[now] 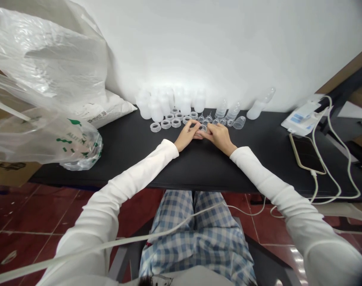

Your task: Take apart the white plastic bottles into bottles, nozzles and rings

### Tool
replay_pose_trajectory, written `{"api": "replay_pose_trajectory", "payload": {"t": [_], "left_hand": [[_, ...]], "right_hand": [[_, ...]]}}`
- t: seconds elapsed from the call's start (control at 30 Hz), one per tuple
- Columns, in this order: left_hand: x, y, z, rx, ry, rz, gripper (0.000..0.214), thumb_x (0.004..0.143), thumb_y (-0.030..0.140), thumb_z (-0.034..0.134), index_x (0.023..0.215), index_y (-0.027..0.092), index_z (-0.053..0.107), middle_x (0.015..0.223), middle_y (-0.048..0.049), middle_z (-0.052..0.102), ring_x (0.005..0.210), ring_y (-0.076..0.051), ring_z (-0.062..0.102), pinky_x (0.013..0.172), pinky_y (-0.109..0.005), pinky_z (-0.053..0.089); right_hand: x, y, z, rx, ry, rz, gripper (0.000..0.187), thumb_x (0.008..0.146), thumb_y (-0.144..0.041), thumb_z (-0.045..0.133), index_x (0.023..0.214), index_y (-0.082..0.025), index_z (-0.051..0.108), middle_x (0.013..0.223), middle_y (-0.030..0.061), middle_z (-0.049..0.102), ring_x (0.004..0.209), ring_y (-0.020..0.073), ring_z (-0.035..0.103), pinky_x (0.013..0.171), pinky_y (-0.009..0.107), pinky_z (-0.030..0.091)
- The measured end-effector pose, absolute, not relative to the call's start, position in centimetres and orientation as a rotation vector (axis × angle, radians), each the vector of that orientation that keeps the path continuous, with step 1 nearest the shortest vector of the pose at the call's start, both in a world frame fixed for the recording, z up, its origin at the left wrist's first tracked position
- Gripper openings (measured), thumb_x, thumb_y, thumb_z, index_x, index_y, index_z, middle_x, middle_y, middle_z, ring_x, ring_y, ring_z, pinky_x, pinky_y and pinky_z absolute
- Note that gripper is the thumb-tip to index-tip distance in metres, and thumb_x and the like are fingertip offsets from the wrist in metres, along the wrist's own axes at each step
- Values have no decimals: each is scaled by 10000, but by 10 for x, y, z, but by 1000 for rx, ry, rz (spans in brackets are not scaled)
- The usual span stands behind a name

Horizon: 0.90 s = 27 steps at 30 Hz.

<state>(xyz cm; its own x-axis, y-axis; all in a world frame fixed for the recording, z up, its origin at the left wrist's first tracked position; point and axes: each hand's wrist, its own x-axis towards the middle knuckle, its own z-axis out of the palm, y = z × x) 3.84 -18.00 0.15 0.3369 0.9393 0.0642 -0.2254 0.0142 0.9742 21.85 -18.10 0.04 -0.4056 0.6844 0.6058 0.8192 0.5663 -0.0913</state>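
My left hand and my right hand meet over the black table, fingers closed around a clear bottle ring. My fingers cover part of it, and whether a teat sits inside it I cannot tell. Left of my hands lie several clear screw rings. Behind these stand several milky baby bottles by the wall. Just beyond my right hand are several clear silicone teats and domed clear caps, with two cap stacks upright at the back.
A bottle with a clear top leans at the wall on the right. Further right are a white box, a phone and looping white cables. Large plastic bags fill the left side. A cable crosses my lap.
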Motion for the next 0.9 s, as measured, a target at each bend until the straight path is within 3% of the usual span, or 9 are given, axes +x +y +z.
{"api": "replay_pose_trajectory", "payload": {"t": [0.2, 0.43, 0.6, 0.73, 0.9], "left_hand": [[36, -178, 8, 1069, 771, 1093, 195, 975, 361, 614, 1044, 188, 558, 869, -8, 711, 726, -107, 725, 799, -276, 618], [35, -175, 2, 1067, 799, 1134, 131, 981, 298, 603, 1057, 193, 587, 894, -5, 710, 803, -106, 722, 910, -311, 604], [34, -176, 4, 1098, 793, 1111, 144, 979, 310, 603, 1052, 188, 589, 887, -9, 712, 792, -109, 726, 867, -298, 612], [34, -178, 6, 1153, 755, 1026, 170, 978, 314, 592, 1076, 176, 568, 848, -22, 721, 743, -132, 735, 799, -305, 616], [34, -177, 0, 1245, 790, 1027, 269, 869, 170, 710, 1082, 165, 546, 734, 28, 676, 682, -125, 709, 806, -319, 600]], "right_hand": [[209, -171, -3, -1242, -2051, -93, 475, 1012, -642, 395, 877, -221, 568, 679, 13, 600, 592, 173, 492, 653, 294, 387], [211, -168, -4, -1130, -2069, 58, 539, 1004, -697, 311, 851, -245, 563, 666, 18, 578, 609, 186, 518, 645, 311, 414], [213, -169, -4, -1170, -2056, 59, 515, 991, -694, 374, 838, -242, 568, 655, 19, 567, 624, 196, 536, 669, 320, 430], [214, -169, -3, -1224, -1961, 92, 488, 964, -690, 456, 988, -215, 566, 700, 21, 571, 653, 212, 565, 699, 353, 473], [212, -169, -4, -1250, -1885, 255, 527, 944, -670, 501, 1156, -187, 488, 709, -18, 535, 598, 191, 549, 618, 349, 477]]}}
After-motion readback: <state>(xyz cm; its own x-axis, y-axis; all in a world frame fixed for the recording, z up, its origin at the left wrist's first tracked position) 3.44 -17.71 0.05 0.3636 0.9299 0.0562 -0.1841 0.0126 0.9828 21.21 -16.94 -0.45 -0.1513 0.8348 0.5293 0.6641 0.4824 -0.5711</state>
